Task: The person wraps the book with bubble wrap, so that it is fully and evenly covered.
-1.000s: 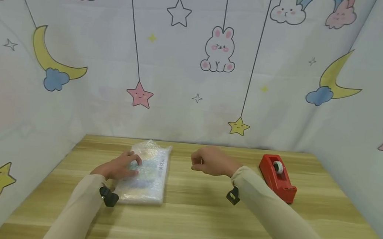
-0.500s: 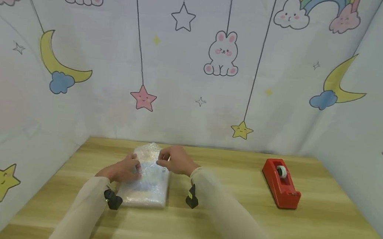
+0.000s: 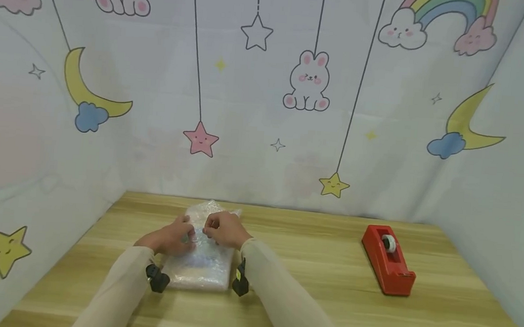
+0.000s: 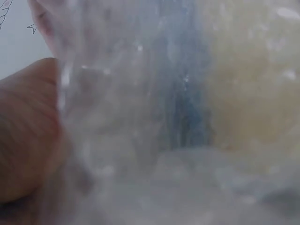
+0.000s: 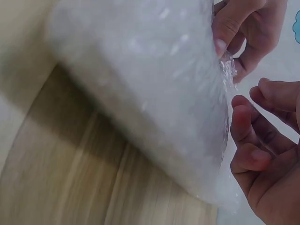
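A flat package in clear bubble wrap (image 3: pixel 199 275) lies left of centre on the table, its coloured contents showing blurred through the plastic. At its left side, my left hand (image 3: pixel 172 237) grips the wrap, thumb against its edge in the right wrist view. My right hand (image 3: pixel 227 230) is over the package's upper part, thumb and index finger brought together with the other fingers curled. A thin clear sliver, like a strip of tape (image 5: pixel 257 108), shows faintly at these fingertips. The wrap (image 4: pixel 140 93) fills most of the left wrist view.
A red tape dispenser (image 3: pixel 389 263) with a white-cored roll stands at the right on the wood-grain table (image 3: pixel 300 272). Cloth walls (image 3: pixel 247 107) printed with stars, moons and rabbits enclose the back and both sides.
My right hand has moved left from beside the package to over it, near the left hand. My left hand has stayed on the wrap. The head view has shifted slightly.
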`<state>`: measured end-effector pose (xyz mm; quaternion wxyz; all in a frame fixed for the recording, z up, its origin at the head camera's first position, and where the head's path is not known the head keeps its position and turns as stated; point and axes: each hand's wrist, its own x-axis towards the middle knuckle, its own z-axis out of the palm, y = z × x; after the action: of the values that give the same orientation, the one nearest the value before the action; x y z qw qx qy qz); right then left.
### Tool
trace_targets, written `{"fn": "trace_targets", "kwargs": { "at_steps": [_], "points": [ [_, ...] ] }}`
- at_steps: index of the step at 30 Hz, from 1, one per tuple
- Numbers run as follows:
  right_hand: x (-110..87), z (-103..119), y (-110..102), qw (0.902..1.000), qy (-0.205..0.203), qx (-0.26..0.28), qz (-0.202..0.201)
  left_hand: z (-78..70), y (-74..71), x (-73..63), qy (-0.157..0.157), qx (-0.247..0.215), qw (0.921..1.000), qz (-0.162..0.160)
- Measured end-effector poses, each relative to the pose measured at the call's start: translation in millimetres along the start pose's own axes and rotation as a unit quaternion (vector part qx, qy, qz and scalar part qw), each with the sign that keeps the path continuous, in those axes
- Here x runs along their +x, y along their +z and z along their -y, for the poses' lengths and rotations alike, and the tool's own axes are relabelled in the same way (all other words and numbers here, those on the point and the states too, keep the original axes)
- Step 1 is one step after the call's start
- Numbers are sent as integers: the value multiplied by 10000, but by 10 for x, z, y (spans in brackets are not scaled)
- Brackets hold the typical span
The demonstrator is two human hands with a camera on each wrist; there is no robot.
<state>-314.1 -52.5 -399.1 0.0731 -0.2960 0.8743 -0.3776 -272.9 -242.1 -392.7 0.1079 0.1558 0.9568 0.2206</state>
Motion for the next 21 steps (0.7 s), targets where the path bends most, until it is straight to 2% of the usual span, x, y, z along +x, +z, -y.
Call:
{"fn": "trace_targets", "kwargs": {
  "at_steps": [10,13,18,21],
  "points": [
    [40,58,108,9985,368,-115,-389,14,12,-16,124,-144,9998,-105],
    [30,79,109,9971,605,-47,-460,18,9,-20,149,-157,9997,-107],
    [55,48,116,9919,1151,90,-533,32,9,-5,465,-220,9986,-143],
    [97,15,124,9874,1440,458,-465,31,6,3,596,-124,9979,-227]
  ]
}}
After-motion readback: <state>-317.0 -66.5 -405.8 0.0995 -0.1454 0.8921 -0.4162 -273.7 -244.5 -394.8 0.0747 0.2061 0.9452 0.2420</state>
